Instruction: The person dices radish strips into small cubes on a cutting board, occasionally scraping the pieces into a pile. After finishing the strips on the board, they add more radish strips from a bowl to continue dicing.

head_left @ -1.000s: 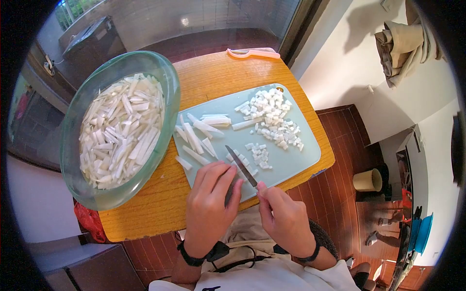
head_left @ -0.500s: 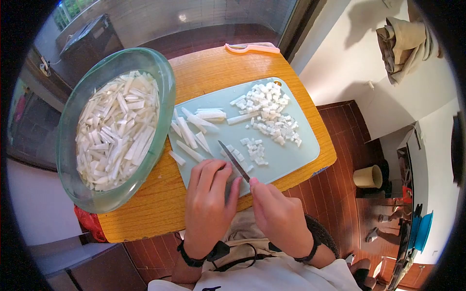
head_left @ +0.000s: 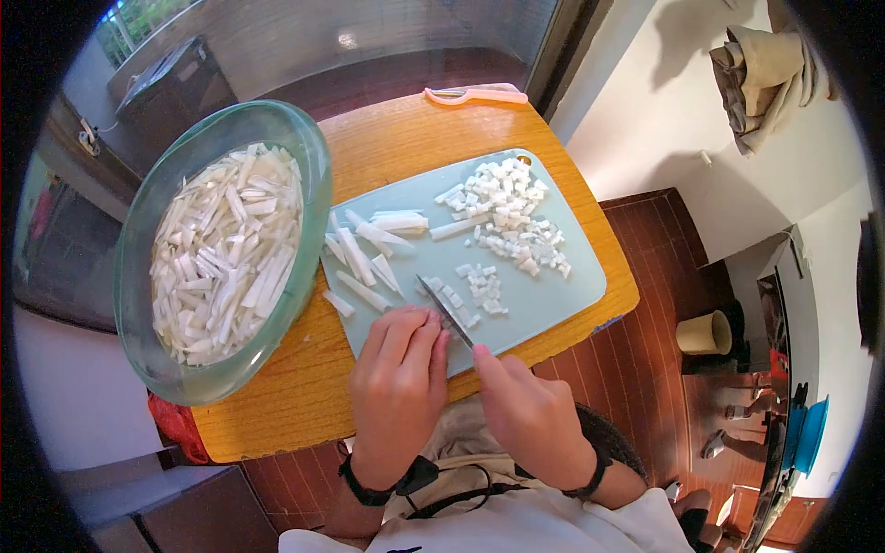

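My right hand point(head_left: 535, 410) grips the handle of a small knife point(head_left: 444, 311), its blade slanting up and left across the cutting board point(head_left: 553, 300). Fingers together, my left hand point(head_left: 398, 378) presses on white radish strips beside the blade; the fingers hide most of what they hold. Just past the blade lie freshly cut radish cubes point(head_left: 482, 288). A larger pile of diced radish point(head_left: 507, 189) covers the board's far right. Uncut radish strips point(head_left: 355, 253) lie on the left part of the board.
A green, see-through bowl point(head_left: 318, 175) full of radish strips point(head_left: 226, 249) stands at the left of the wooden table point(head_left: 369, 120). A pink-handled peeler point(head_left: 475, 96) rests by the far edge. A red bag point(head_left: 175, 429) shows below the bowl, and a bin point(head_left: 703, 334) stands on the floor.
The knife blade has shifted slightly down and left, closer to my left fingertips. My left thumb has drawn in against the fingers. The piles on the board look the same.
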Tool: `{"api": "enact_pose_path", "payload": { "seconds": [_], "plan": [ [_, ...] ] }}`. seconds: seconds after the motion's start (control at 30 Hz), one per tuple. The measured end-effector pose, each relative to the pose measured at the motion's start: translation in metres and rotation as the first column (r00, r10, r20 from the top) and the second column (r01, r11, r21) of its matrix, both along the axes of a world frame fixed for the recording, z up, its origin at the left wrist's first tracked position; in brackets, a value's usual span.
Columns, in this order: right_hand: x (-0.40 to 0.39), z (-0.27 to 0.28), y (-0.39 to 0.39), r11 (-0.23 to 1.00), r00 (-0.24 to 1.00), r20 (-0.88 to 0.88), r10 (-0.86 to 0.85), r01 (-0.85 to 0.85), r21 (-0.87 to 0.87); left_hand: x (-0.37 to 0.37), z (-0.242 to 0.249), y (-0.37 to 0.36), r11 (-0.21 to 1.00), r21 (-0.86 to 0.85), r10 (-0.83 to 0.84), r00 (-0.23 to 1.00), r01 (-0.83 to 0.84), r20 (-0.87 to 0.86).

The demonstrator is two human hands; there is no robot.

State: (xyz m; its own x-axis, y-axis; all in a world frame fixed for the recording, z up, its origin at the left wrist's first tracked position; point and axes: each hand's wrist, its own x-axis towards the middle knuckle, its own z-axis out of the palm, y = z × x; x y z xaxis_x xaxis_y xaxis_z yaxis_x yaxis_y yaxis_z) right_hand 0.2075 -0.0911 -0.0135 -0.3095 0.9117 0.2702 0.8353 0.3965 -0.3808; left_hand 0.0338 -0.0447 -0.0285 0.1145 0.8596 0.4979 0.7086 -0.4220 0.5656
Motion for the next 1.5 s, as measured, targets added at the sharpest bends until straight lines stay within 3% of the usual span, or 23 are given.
{"api": "enact_pose_path", "payload": {
  "seconds": [0.13,0.3,0.5,1.03,1.1,1.3,1.5],
  "plan": [
    [-0.008,-0.004,0.018,0.999,0.998,-0.046,-0.031,0.03,-0.024,-0.001,0.0,0.0,1.0,0.018,0.001,1.0,-0.001,0.013],
    [-0.006,0.0,0.025,0.988,0.956,-0.251,-0.155,0.154,-0.022,-0.004,-0.003,-0.003,1.0,0.003,0.01,0.999,-0.01,0.03],
    [-0.006,0.005,0.013,0.992,0.948,-0.296,-0.122,0.121,-0.021,-0.003,-0.004,-0.005,0.999,-0.002,0.033,0.996,-0.033,0.079],
    [-0.011,-0.002,0.006,0.993,0.979,-0.166,-0.117,0.114,-0.024,-0.004,-0.003,-0.008,0.999,-0.05,0.026,0.996,-0.021,0.089],
    [-0.005,-0.007,0.004,0.997,0.988,-0.146,-0.056,0.049,-0.051,-0.003,0.0,-0.008,0.996,-0.078,0.053,0.994,-0.046,0.092],
    [-0.013,-0.013,0.007,0.986,0.952,-0.276,-0.133,0.154,0.056,-0.007,-0.005,-0.005,0.998,-0.069,0.013,1.0,-0.012,0.017],
    [-0.011,-0.007,0.008,0.994,0.966,-0.237,-0.1,0.109,0.027,-0.006,-0.004,-0.006,1.0,-0.022,0.005,0.998,-0.004,0.057]
  ]
}}
